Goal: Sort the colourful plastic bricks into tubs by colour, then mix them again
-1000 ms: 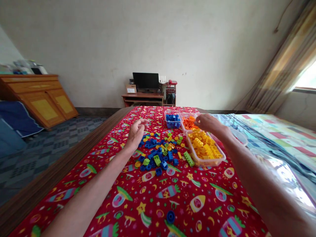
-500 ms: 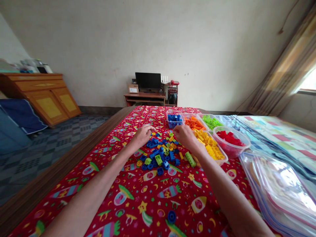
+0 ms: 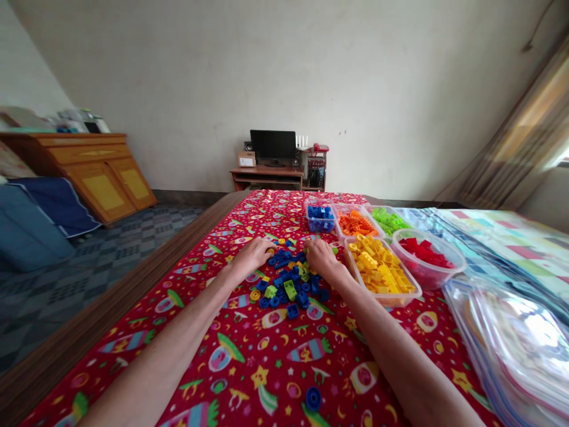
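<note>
Blue, yellow and lime blocks (image 3: 290, 289) lie heaped on the cloth-covered counter (image 3: 275, 363), between the two hands. The right hand (image 3: 322, 257), at the orange blocks (image 3: 355, 225) a second ago, now reaches down at the heap's right side; the left hand (image 3: 251, 254) has lowered to its left edge. Each grip is partly curled; whether either holds a piece, I cannot tell. Lengthwise the heap runs away from the wearer, its pieces pointing every way.
</note>
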Demonstrator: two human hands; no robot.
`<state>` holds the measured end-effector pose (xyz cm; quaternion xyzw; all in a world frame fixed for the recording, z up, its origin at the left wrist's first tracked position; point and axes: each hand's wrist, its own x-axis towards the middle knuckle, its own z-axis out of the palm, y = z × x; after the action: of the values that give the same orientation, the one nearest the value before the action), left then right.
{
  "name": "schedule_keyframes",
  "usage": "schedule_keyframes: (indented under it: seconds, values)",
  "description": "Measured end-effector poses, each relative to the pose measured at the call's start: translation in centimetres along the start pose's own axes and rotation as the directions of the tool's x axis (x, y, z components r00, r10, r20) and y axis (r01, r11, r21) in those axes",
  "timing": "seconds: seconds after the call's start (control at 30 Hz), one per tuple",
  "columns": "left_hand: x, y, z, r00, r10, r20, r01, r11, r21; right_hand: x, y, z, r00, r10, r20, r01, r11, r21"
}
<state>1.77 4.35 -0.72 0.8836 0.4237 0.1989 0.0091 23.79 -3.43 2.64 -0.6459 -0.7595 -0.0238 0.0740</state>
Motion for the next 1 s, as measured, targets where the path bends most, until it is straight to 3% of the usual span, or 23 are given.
schedule_keyframes:
  seconds: [0.23,0.37,0.47,0.57,0.67,0.83,1.0]
  values:
    - [-0.1,1.7,-1.3,0.999,-0.026,0.036,0.025,0.999,0.024,-0.6,-1.0,-2.6,0.993,0.026,-0.111,-0.015,0.994,0.105]
    - [0.5,2.9,-2.2,0.999,-0.028,-0.029,0.026,0.996,-0.082,-0.8,-1.5,-3.0,0.995,0.005,-0.105,0.007,0.993,0.12]
    - [0.8,4.1,-2.4,1.0,-0.009,0.027,0.014,0.98,-0.197,-0.9,-1.7,-2.9,0.993,0.002,-0.114,0.007,0.997,0.081]
    - [0.9,5.3,-1.9,0.982,0.101,0.157,-0.049,0.951,-0.307,-1.2,-1.6,-2.6,0.996,-0.043,-0.08,0.047,0.998,0.04]
    - [0.7,5.8,-0.9,0.962,0.17,0.214,-0.095,0.942,-0.321,-1.4,-1.6,-2.6,0.995,-0.097,-0.032,0.098,0.995,0.034]
    - [0.5,5.5,0.0,0.978,0.125,0.165,-0.065,0.942,-0.33,-1.6,-2.0,-2.6,0.982,-0.154,0.11,0.161,0.986,-0.05]
    - [0.6,5.4,-1.3,0.991,0.077,0.108,-0.041,0.953,-0.3,-1.2,-2.3,-2.1,0.979,-0.166,0.116,0.175,0.982,-0.073]
